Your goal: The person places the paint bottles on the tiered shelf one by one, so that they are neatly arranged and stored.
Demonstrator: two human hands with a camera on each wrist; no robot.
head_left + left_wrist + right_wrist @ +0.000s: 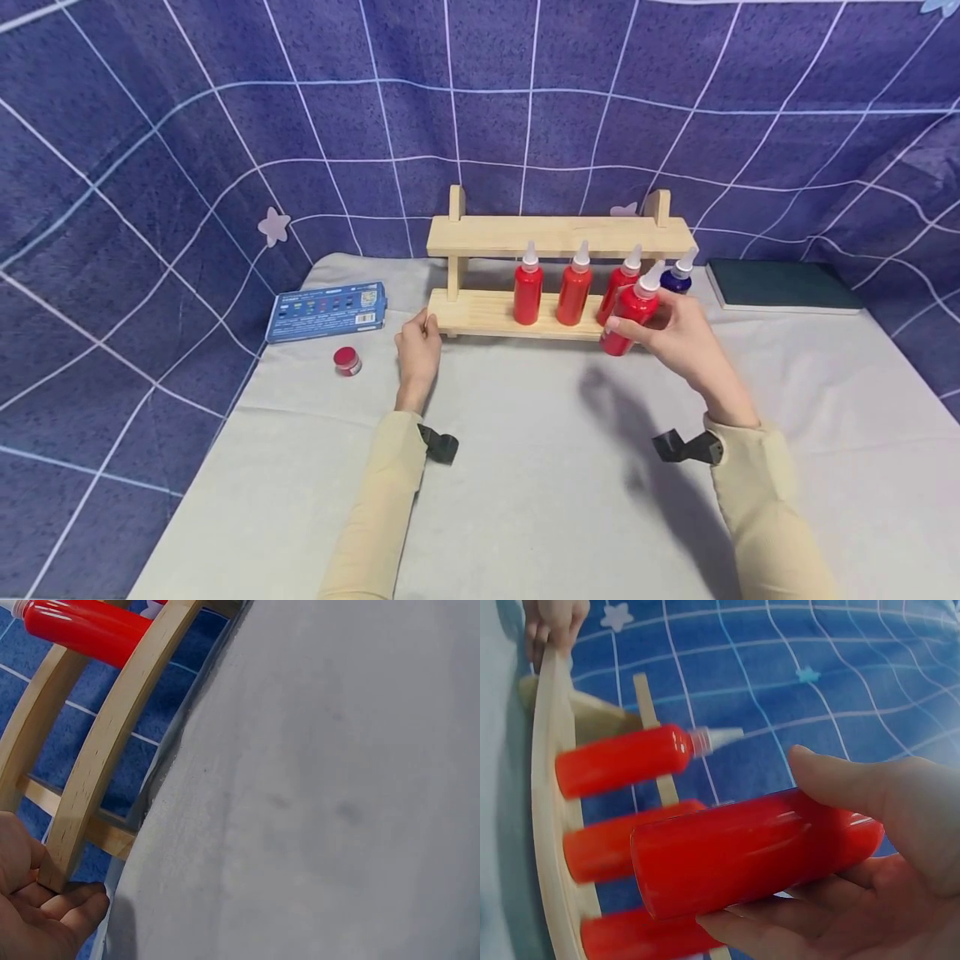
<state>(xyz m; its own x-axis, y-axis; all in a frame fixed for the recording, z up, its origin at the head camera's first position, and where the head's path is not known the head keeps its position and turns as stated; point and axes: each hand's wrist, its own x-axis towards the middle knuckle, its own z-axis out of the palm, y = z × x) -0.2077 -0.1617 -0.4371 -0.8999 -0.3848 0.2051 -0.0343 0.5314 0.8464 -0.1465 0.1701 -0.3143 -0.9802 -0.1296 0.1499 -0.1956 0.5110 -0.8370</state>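
Observation:
My right hand (693, 337) grips a red squeeze bottle (628, 321) with a white pointed nozzle, tilted in front of the shelf's right part. In the right wrist view, thumb and fingers wrap the bottle (735, 855), its base toward the shelf. My left hand (418, 354) holds the left end of the two-tier wooden rack's lower board (480, 310); the left wrist view shows fingers curled under that board end (64, 862). On the lower board stand a red bottle (527, 298), an orange-red bottle (573, 298) and another red bottle (611, 296), partly hidden by the held one.
A dark blue bottle (678, 279) shows behind the right hand. The rack's upper board (558, 233) carries nothing. To the left lie a blue printed box (326, 312) and a small red-lidded jar (347, 361). A dark green book (783, 285) lies at back right, before the curtain (495, 125).

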